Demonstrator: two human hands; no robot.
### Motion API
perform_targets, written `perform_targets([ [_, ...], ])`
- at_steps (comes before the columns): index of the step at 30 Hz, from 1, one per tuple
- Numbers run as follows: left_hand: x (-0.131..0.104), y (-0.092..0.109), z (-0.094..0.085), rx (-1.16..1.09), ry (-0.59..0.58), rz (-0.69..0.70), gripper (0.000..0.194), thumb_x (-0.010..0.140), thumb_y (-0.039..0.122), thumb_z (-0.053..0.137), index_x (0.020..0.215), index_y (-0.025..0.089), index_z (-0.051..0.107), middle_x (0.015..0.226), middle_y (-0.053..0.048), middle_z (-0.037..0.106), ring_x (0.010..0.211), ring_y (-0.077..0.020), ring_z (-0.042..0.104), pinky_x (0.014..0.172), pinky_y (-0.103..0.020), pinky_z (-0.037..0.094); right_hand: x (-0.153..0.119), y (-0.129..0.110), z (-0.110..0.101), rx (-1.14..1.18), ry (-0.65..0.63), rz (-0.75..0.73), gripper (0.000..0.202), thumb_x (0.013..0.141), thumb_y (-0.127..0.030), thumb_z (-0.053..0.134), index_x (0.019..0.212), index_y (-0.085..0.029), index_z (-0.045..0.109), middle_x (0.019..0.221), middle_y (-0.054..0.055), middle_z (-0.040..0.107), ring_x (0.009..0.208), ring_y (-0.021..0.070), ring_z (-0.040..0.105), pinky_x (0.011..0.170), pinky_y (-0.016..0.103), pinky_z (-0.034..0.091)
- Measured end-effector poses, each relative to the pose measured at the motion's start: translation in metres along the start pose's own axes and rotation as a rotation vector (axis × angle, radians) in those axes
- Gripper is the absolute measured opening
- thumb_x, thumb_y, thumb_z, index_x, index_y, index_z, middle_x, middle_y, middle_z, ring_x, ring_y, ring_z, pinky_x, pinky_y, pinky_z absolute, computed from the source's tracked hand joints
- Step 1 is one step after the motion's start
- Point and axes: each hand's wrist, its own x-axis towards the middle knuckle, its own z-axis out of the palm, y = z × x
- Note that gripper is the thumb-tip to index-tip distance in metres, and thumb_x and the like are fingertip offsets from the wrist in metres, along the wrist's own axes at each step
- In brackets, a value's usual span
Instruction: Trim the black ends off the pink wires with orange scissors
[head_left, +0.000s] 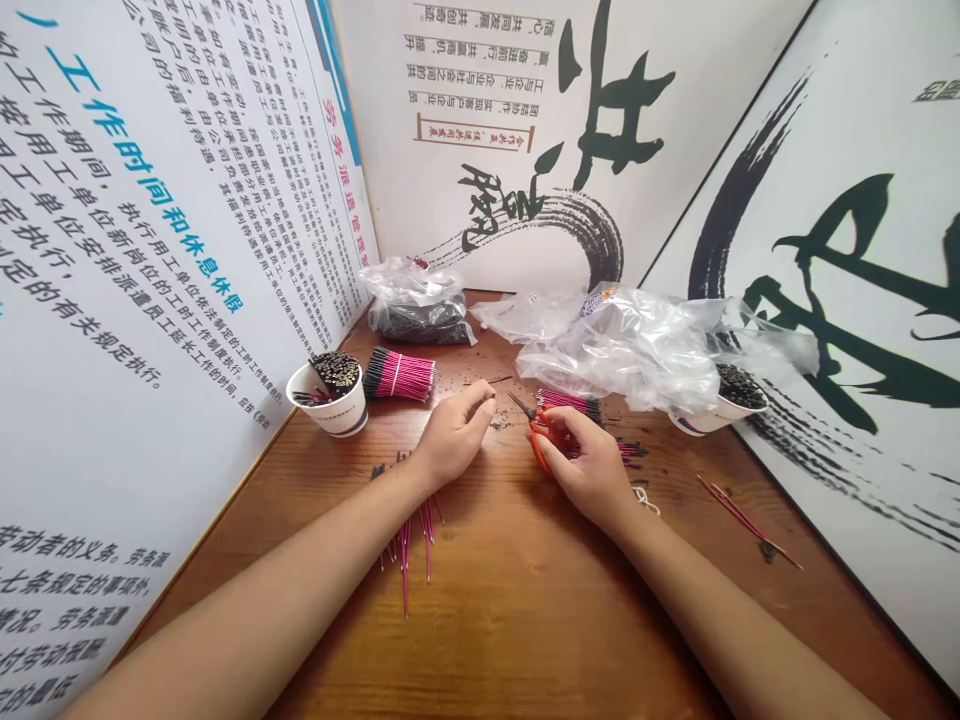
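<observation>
My right hand point(596, 470) is closed around the orange handles of a pair of scissors point(546, 432), whose dark blades point up and left. Just left of the blades, my left hand point(457, 432) is closed in a pinch; a tiny dark bit shows at its fingertips, too small to name. Several loose pink wires point(406, 560) with black ends lie under and beside my left forearm. Partly hidden behind my right hand are more pink-and-black wires point(570, 402). A banded bundle of pink wires point(401, 375) rests beyond my left hand.
A paper cup point(341, 415) packed with black pieces stands at left, another cup point(694, 415) at right under clear plastic bags point(622, 345). A bag of black pieces point(420, 315) sits at the back. Pink wires point(750, 520) lie at right. Printed panels point(480, 210) enclose the wooden table point(495, 620).
</observation>
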Motion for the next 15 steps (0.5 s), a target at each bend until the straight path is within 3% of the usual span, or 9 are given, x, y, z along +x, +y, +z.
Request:
perform_targets([
  [5, -0.0004, -0.0003, 0.0001, 0.04, -0.011, 0.034, 0.023, 0.095, 0.027, 0.039, 0.076, 0.017, 0.047, 0.07, 0.002, 0.045, 0.068, -0.0119, 0.042, 0.067, -0.026, 0.033, -0.0039, -0.0038, 0.0003, 0.081, -0.047, 0.021, 0.013, 0.087, -0.032, 0.06, 0.093, -0.021, 0.06, 0.082, 0.002, 0.068, 0.068, 0.0153, 0.061, 0.063, 0.024, 0.045],
  [9, 0.0008, -0.0008, 0.0004, 0.046, 0.018, 0.057, 0.024, 0.096, 0.027, 0.039, 0.076, 0.017, 0.047, 0.071, 0.002, 0.045, 0.07, -0.0123, 0.043, 0.067, -0.026, 0.033, -0.0054, -0.0056, -0.0004, 0.041, -0.067, 0.043, 0.013, 0.086, -0.034, 0.06, 0.087, -0.021, 0.057, 0.065, -0.003, 0.059, 0.056, 0.012, 0.051, 0.054, 0.023, 0.038],
  [15, 0.002, -0.001, 0.0007, 0.054, 0.039, 0.094, 0.023, 0.095, 0.025, 0.039, 0.077, 0.017, 0.051, 0.076, 0.0, 0.05, 0.075, -0.0137, 0.047, 0.071, -0.026, 0.036, -0.0038, -0.0057, -0.0001, 0.035, -0.074, 0.069, 0.015, 0.086, -0.035, 0.059, 0.087, -0.021, 0.056, 0.066, -0.003, 0.058, 0.057, 0.0121, 0.05, 0.055, 0.023, 0.038],
])
